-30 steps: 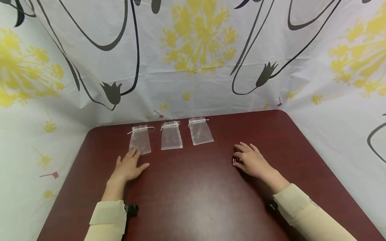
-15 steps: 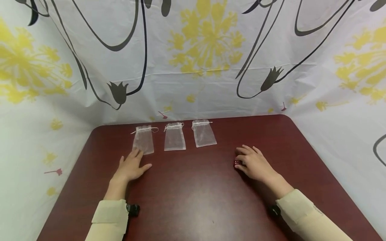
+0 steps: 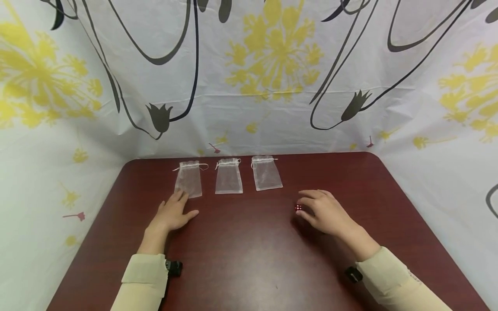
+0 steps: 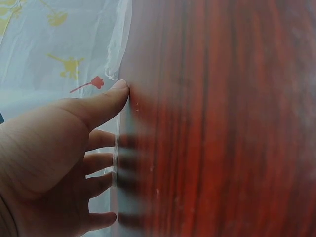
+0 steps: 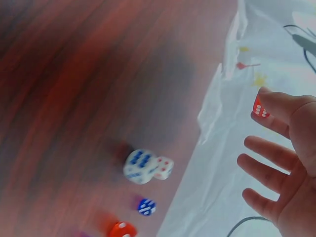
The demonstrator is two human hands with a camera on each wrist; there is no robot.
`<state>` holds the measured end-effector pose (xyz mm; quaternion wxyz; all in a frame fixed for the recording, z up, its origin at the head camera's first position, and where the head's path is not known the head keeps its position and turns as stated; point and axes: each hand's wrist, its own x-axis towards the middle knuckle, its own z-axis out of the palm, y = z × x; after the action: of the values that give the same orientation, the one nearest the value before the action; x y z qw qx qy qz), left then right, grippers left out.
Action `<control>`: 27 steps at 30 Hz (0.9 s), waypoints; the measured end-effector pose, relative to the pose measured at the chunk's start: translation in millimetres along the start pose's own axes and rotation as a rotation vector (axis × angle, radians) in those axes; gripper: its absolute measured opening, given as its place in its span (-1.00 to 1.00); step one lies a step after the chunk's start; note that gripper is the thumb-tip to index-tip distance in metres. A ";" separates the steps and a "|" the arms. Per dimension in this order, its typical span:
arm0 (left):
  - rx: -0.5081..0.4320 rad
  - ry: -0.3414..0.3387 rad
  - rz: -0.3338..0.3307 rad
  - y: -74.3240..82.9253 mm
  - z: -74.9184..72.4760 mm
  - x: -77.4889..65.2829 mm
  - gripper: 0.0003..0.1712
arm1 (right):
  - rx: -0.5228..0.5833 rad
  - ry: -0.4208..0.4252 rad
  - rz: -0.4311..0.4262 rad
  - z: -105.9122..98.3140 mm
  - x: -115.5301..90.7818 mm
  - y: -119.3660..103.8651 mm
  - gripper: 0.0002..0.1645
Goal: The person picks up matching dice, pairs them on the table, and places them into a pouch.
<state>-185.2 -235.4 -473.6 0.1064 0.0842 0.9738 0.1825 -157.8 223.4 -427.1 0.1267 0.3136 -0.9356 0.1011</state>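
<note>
Between thumb and index finger, my right hand (image 3: 323,210) pinches a small red die (image 5: 259,107) with white pips; its other fingers are spread. In the head view a shadow falls on the table below that hand. My left hand (image 3: 171,214) lies with fingers extended, fingertips on the lower edge of the leftmost sheer white drawstring bag (image 3: 189,179). To its right lie a middle bag (image 3: 228,178) and a right bag (image 3: 266,173), both flat.
The right wrist view shows a large white die (image 5: 140,167), a small white die (image 5: 163,168), a blue die (image 5: 146,207) and an orange-red die (image 5: 122,229) on the table (image 3: 249,250). Patterned white sheeting (image 3: 218,116) surrounds the table's back and sides.
My right hand has come up off the table with the red die and shifted slightly left. My left hand stays at the leftmost bag, while the head view has drifted a little.
</note>
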 end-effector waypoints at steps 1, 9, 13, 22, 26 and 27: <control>0.000 -0.002 -0.001 -0.1 0.2 0.4 -0.06 | 0.001 0.007 -0.007 -0.5 1.3 -1.9 -0.76; 0.007 -0.002 -0.003 1.2 0.7 1.1 -0.08 | 0.008 0.034 -0.039 1.6 10.3 -14.6 -0.78; 0.014 -0.002 0.000 0.7 2.1 1.3 -0.08 | 0.019 0.039 -0.057 5.0 15.4 -22.9 -0.78; -0.001 -0.001 0.002 0.7 3.3 0.6 -0.07 | 0.039 0.021 -0.138 16.7 31.2 -49.5 -0.75; -0.002 -0.002 -0.004 0.0 2.5 -0.2 -0.07 | 0.036 0.019 -0.170 23.3 38.4 -60.9 -0.75; -0.002 -0.002 -0.006 -0.2 2.1 -0.4 -0.07 | 0.037 0.018 -0.178 25.0 40.1 -63.5 -0.75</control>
<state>-184.4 -235.0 -475.4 0.1079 0.0815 0.9738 0.1831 -154.2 144.4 -431.8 0.1379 0.3970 -0.9008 0.1095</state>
